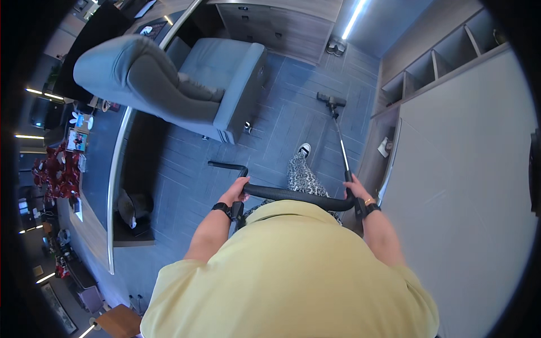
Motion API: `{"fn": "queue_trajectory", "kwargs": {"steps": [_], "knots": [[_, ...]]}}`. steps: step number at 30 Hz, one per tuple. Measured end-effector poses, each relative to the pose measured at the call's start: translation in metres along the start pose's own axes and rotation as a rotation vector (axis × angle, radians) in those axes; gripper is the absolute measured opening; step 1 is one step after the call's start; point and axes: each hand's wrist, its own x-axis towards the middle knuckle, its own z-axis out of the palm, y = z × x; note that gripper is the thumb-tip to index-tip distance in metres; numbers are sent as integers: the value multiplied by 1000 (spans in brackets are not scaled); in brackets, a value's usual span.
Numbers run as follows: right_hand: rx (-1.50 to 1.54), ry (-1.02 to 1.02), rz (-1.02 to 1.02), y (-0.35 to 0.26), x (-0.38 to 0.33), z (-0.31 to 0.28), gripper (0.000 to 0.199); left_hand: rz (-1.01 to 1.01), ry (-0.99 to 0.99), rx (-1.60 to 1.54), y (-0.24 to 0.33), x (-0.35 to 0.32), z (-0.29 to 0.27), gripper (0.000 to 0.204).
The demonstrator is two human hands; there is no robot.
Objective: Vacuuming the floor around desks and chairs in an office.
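Note:
My right hand (357, 190) is closed around the black handle of a vacuum cleaner wand (342, 143). The metal tube slants away from me to a dark floor head (331, 99) lying on the floor. A thick black ribbed vacuum hose (287, 194) runs across in front of my waist, from the handle to my left hand. My left hand (235, 190) is wrapped round the hose's left end. Past that hand a thinner bent black piece (227, 165) sticks out to the left; how it joins the hose is hidden by my fingers.
A grey upholstered armchair (169, 84) on casters stands at the left front, beside a desk (98, 163) with items on top. To the right are a large pale surface (462, 186) and open cubbies (420, 76). Shoes (336, 46) stand by the far wall. My foot (305, 149) is on the dark floor.

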Motion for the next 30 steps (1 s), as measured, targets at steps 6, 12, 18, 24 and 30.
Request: {"fn": "queue_trajectory", "kwargs": {"steps": [6,12,18,24,30], "knots": [[96,-79,70,104,-93,20,53,-170,-115,60,-88,-26,-11,27],[182,34,194,102,-159,47,47,-71,-97,1,-134,-35,-20,21],[-107,-61,118,125,-165,51,48,-31,-77,69,-160,-33,-46,27],[-140,-66,110,215,-212,44,58,-56,-60,262,-206,-59,-44,26],[42,-65,141,306,-287,64,80,22,-128,401,-286,-97,-40,26]]}}
